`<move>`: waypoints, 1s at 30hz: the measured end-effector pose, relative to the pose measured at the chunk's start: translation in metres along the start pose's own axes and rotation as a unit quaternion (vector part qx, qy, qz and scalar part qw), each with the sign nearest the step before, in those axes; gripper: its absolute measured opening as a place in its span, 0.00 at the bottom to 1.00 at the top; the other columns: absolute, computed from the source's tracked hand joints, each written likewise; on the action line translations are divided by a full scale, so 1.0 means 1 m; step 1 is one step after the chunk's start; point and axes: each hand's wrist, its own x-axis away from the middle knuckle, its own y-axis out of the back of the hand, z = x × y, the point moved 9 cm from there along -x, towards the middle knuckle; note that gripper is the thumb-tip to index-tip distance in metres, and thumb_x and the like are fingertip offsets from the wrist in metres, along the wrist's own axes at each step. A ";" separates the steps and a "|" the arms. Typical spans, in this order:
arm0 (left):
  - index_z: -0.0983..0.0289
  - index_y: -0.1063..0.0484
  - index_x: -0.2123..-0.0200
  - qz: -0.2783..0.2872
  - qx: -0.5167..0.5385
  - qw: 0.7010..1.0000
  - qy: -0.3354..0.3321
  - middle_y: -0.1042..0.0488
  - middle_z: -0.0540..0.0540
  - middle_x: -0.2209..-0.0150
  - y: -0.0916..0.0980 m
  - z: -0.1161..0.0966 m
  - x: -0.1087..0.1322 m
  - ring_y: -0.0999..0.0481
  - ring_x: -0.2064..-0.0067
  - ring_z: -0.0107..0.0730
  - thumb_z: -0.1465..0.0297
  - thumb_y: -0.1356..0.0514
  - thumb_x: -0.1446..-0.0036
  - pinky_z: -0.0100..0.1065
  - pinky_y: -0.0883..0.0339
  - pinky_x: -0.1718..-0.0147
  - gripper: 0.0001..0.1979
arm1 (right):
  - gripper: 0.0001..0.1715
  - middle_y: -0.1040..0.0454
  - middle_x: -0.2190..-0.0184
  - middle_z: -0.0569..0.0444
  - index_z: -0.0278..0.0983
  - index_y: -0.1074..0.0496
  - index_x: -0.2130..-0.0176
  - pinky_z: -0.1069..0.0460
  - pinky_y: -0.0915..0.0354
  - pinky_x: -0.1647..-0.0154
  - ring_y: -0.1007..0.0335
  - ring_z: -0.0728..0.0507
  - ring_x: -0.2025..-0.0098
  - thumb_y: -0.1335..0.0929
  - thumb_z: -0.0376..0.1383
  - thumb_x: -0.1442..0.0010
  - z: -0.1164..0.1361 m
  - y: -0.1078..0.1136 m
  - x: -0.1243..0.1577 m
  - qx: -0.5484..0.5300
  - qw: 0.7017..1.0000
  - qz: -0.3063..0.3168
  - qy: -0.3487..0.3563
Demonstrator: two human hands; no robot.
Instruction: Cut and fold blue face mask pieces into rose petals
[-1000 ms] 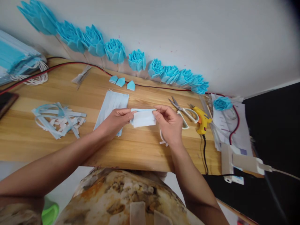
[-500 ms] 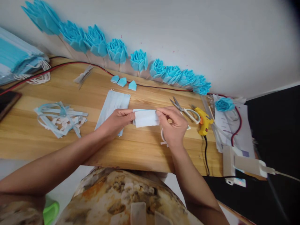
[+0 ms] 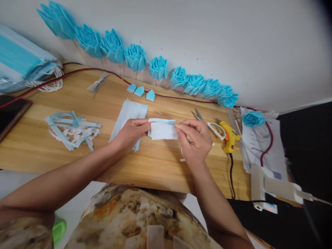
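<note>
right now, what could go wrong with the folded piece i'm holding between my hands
The folded mask piece is pinched only at its ends by the left hand and right hand, so the fold may slip open. The scissors lie just beyond the right hand and could nick it.

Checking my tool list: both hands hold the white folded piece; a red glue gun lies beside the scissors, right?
No: the head view shows a yellow glue gun beside the scissors. The left hand and right hand do hold the white folded piece.
</note>
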 end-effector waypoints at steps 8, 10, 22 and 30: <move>0.64 0.16 0.71 0.000 0.006 1.000 0.001 0.20 0.53 0.71 0.002 0.002 -0.001 0.26 0.67 0.32 0.59 0.25 0.54 0.38 0.28 0.60 0.14 | 0.06 0.20 0.60 0.52 0.45 0.20 0.62 0.40 0.30 0.50 0.24 0.39 0.55 0.29 0.35 0.35 -0.006 0.014 -0.007 -0.029 0.999 -0.041 -0.012; 0.64 0.16 0.69 -0.002 0.020 1.000 0.002 0.18 0.55 0.68 0.003 0.002 -0.002 0.24 0.65 0.34 0.57 0.25 0.53 0.38 0.28 0.60 0.16 | 0.04 0.19 0.61 0.52 0.43 0.22 0.62 0.42 0.28 0.53 0.23 0.40 0.57 0.30 0.36 0.34 -0.017 0.024 -0.009 -0.092 0.992 -0.073 -0.043; 0.63 0.16 0.68 -0.007 0.011 1.000 0.010 0.17 0.55 0.67 0.006 0.006 -0.003 0.22 0.64 0.36 0.57 0.24 0.55 0.37 0.29 0.59 0.16 | 0.07 0.22 0.71 0.56 0.40 0.20 0.65 0.53 0.35 0.75 0.31 0.48 0.73 0.26 0.41 0.39 -0.030 -0.022 0.007 -0.289 0.919 0.140 -0.228; 0.62 0.16 0.67 0.007 -0.003 1.000 0.005 0.17 0.55 0.69 0.002 0.006 -0.003 0.18 0.57 0.45 0.57 0.25 0.56 0.43 0.27 0.56 0.17 | 0.05 0.23 0.71 0.57 0.41 0.20 0.63 0.52 0.32 0.71 0.31 0.49 0.72 0.26 0.38 0.41 -0.035 -0.030 0.007 -0.240 0.933 0.075 -0.259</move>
